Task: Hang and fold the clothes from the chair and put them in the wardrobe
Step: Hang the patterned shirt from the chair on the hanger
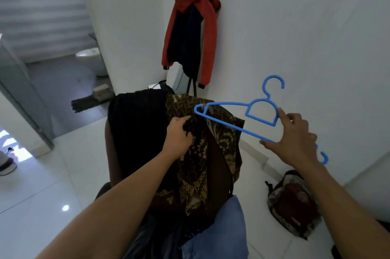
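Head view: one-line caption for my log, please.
Right hand holds a blue hanger while left hand grips the brown batik garment draped on the chair.

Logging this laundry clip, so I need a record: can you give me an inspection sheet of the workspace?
Surface: white tiled floor.
Job's things: patterned shirt and black garment draped side by side, denim below; blue hanger.
Clutter: bag on floor; red jacket on wall.
Hands: left hand grips shirt; right hand holds hanger.
Cables: nothing seen.
Surroundings: open bathroom, toilet, mat.
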Motion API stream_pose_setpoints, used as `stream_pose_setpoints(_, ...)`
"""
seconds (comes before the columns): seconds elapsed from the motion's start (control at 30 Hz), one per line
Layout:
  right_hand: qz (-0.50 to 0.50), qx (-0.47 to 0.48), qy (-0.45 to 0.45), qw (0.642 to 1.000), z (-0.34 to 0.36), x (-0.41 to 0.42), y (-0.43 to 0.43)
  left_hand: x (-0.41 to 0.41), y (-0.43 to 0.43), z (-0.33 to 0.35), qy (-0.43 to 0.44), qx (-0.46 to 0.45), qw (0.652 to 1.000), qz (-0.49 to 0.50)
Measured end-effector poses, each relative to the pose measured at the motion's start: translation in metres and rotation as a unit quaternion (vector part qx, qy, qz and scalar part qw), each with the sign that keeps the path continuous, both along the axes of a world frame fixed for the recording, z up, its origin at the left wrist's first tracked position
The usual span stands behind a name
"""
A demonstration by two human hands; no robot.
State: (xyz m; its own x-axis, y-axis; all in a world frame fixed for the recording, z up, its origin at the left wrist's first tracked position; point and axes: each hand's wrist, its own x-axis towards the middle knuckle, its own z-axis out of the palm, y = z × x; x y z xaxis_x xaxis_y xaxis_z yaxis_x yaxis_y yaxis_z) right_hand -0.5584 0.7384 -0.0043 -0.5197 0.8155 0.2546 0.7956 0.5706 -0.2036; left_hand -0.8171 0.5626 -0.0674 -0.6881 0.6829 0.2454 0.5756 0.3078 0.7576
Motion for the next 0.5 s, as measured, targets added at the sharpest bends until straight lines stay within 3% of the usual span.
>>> stream_pose_setpoints(0.5,0.007,-0.024,-0.028,0.999,-0.005,-0.024,-0.024,0.076,-0.068,-0.079,-0.082,-0.084,0.993,-0.015)
